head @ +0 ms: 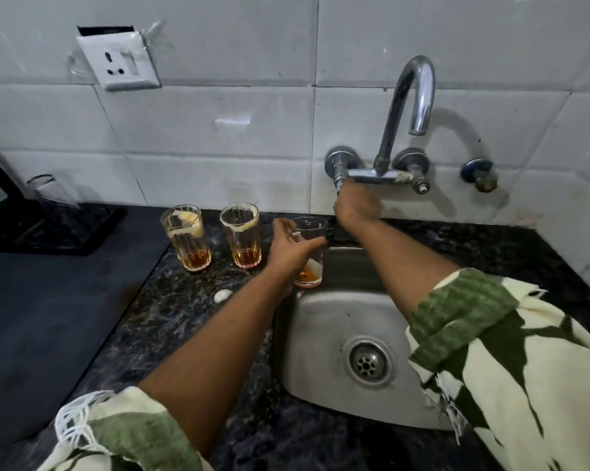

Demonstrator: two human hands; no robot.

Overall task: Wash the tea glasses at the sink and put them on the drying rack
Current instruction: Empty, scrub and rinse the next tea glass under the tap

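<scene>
At the bottom of the frame, green-and-cream sleeves (484,338) frame a steel sink (324,334) at lower right. Above its left rim, the left hand (291,251) wraps a ribbed tea glass (308,253) with tea dregs. Left of it, two more dirty tea glasses (188,237) stand upright on the dark granite counter (184,317). Further back, the right hand (356,202) is curled around the left tap handle of the chrome faucet (405,107). At far left, a clean glass (48,192) sits on the black drying rack (59,226).

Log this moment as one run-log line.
left hand: holds tea glass at sink | right hand: on tap handle | water: none | two dirty glasses wait
</scene>
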